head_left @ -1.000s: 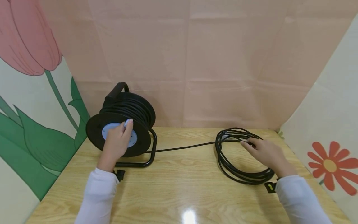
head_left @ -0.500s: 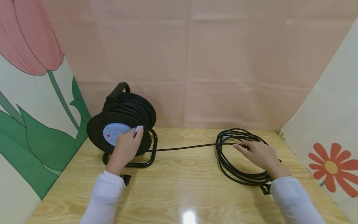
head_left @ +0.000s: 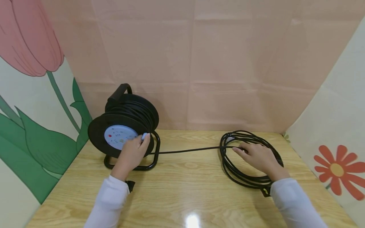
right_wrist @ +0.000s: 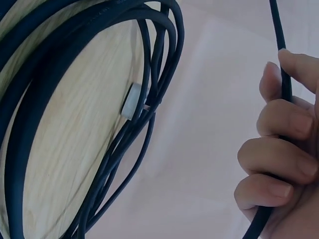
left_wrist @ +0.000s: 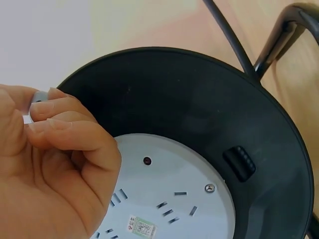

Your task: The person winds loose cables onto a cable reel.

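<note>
A black cable reel (head_left: 97, 134) with a light blue socket panel (head_left: 115, 136) stands on its tubular frame at the left. My left hand (head_left: 132, 155) pinches the small blue crank knob (head_left: 144, 136) near the reel's right rim; the left wrist view shows the fingers curled round that knob (left_wrist: 37, 102). From the reel a black cable (head_left: 188, 151) runs right across the table. My right hand (head_left: 258, 158) grips this cable above a loose coil (head_left: 228, 167). In the right wrist view the fingers (right_wrist: 279, 154) wrap round the cable, apart from the coil.
The wood-grain table (head_left: 182, 190) ends at a pink back wall (head_left: 188, 63). Side panels carry a painted tulip (head_left: 31, 41) on the left and a red flower (head_left: 336, 169) on the right. A pale small piece (right_wrist: 132, 101) lies within the coil.
My left hand has moved the knob round the reel face to the right and down, baring the panel. My right hand has shifted slightly left with the cable.
</note>
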A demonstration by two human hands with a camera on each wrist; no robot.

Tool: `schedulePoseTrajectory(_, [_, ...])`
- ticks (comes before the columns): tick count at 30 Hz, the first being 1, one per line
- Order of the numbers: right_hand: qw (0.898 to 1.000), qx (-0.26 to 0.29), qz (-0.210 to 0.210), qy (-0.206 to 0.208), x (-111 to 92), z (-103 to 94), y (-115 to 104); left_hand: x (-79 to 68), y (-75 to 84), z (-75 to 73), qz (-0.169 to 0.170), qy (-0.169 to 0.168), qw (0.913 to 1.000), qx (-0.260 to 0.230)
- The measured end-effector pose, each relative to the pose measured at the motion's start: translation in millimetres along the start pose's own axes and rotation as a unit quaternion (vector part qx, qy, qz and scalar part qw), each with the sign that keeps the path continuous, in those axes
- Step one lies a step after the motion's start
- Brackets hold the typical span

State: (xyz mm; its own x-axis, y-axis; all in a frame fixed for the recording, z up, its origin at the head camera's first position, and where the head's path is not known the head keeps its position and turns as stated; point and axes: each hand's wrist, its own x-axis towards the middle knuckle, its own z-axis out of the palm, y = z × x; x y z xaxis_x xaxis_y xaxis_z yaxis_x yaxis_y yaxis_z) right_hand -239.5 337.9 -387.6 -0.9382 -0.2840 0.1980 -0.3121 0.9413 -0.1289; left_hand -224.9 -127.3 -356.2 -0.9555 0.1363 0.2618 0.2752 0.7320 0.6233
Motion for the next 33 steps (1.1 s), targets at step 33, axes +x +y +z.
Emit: schedulePoseTrajectory(33, [0.987, -0.012, -0.121, 0.103, 15.1, 22.2, -30.7, -11.1, -24.3, 27.5, -0.05, -0.082, 0.9952, 0.019])
